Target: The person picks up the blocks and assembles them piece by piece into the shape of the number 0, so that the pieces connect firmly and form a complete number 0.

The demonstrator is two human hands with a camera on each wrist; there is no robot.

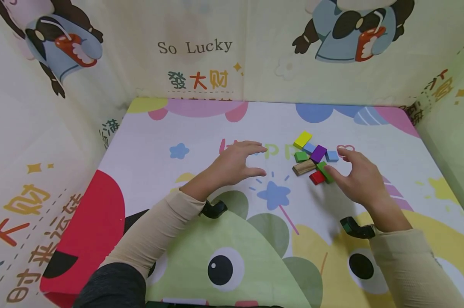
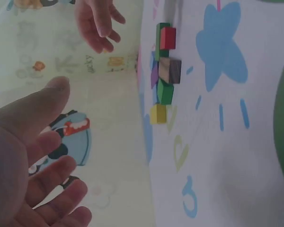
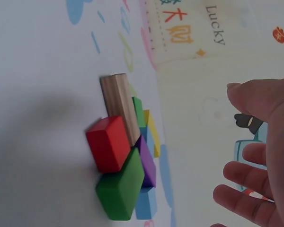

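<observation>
A loose cluster of small wooden blocks lies on the printed table mat, right of centre in the head view. It includes a yellow block, a purple block, a brown wood-grain block, a red block, two green blocks, the larger green block beside the red one, and blue blocks, one blue block on the right. My right hand hovers just right of the cluster, fingers spread and holding nothing. Left of the blocks, my left hand is held above the mat, its thumb apart from the fingers.
The mat carries printed cartoon shapes and letters. Patterned cloth walls rise at the back and both sides. A dark wrist mount sits under my left wrist, and another mount at the right.
</observation>
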